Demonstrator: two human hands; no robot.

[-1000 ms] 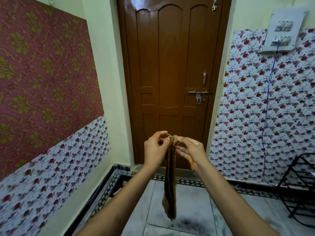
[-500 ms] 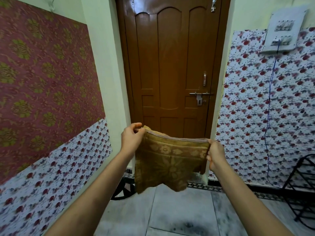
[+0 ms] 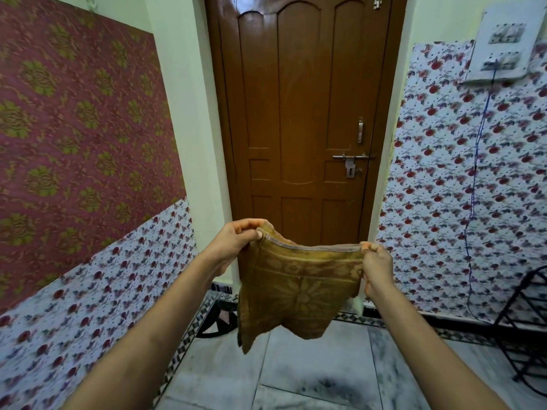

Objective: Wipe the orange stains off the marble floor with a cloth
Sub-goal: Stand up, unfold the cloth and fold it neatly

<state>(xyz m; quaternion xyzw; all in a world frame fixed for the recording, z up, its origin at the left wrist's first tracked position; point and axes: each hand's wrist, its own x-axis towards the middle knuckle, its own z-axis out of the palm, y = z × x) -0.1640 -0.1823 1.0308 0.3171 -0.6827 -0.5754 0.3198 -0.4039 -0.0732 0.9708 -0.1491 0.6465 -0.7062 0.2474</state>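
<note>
1. Cloth (image 3: 296, 294): brown-gold, woven flower pattern, held up in the air at lower centre of the frame, spread flat between both hands in front of the door. Its top hem sags slightly between the two hands; the lower edge hangs free above the floor, left corner lowest.
2. Left hand (image 3: 233, 244): left of centre, grip clamped on the cloth's upper left corner, thumb and curled fingers pinching the hem.
3. Right hand (image 3: 376, 267): right of centre, grip clamped on the upper right corner, fingertips pinched over the hem.
4. Marble floor (image 3: 310, 368): grey-white tiles along the bottom of the frame, with a dark smudge at lower centre. No contact between cloth and floor.
5. Door (image 3: 299, 119): brown, panelled, closed, upper centre; metal bolt and handle on its right side.
6. Switchboard (image 3: 500, 45): white, upper right, on the floral-papered wall, with a blue cord (image 3: 476, 184) hanging from it.
7. Black wire rack (image 3: 527, 327): lower right edge, partly out of frame.
</note>
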